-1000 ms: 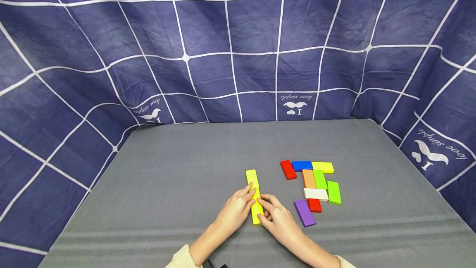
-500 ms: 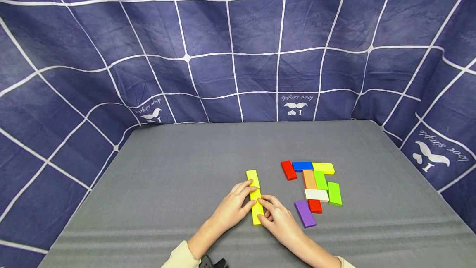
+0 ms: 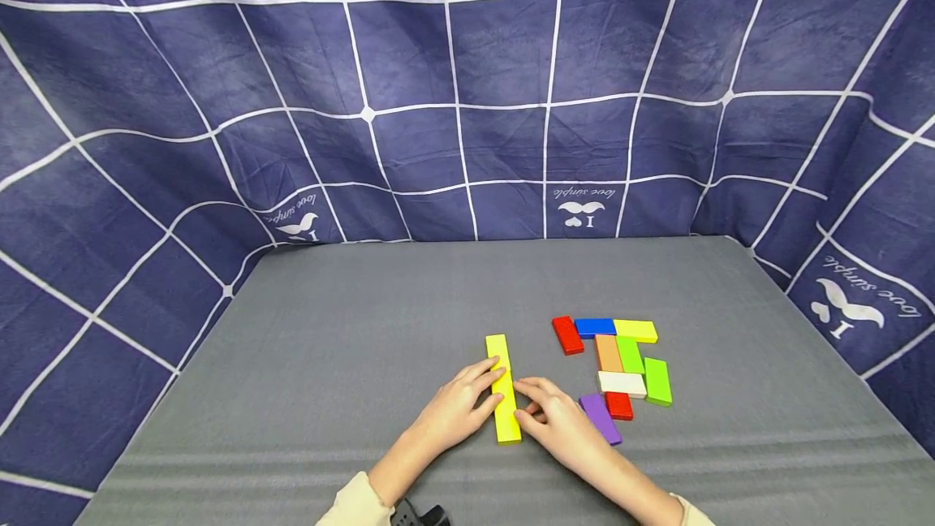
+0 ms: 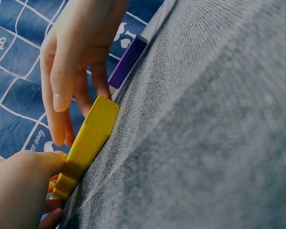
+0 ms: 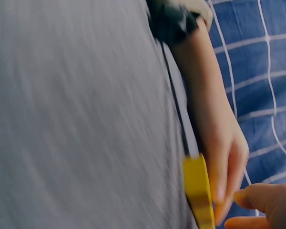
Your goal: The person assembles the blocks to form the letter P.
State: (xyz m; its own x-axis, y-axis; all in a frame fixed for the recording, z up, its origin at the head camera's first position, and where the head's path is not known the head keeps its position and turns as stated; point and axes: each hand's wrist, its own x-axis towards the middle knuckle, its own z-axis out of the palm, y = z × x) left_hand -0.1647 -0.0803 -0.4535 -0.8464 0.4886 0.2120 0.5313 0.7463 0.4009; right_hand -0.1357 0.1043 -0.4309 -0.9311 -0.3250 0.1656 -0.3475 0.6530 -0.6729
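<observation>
Two yellow blocks lie end to end on the grey cloth in the head view, the far block [image 3: 496, 345] and the near block [image 3: 507, 426]. My left hand [image 3: 456, 404] lies at their left side, fingertips reaching over the top and thumb at the near block's left edge. To their right is my right hand [image 3: 558, 420], its fingers loosely bent, holding nothing, fingertips close to the right edge. In the left wrist view the thumb meets the side of the yellow block [image 4: 93, 133]. The yellow block [image 5: 196, 176] is blurred in the right wrist view.
Right of the hands lies a group of flat coloured blocks, among them a purple block [image 3: 601, 419], a white block [image 3: 622, 384] and a blue block [image 3: 595, 328]. A navy checked curtain [image 3: 504, 136] hangs behind the grey tabletop [image 3: 351, 307].
My right hand has let go of the near yellow block and moved slightly right. The yellow row has shifted a little right and now looks straighter. My left hand stays on it.
</observation>
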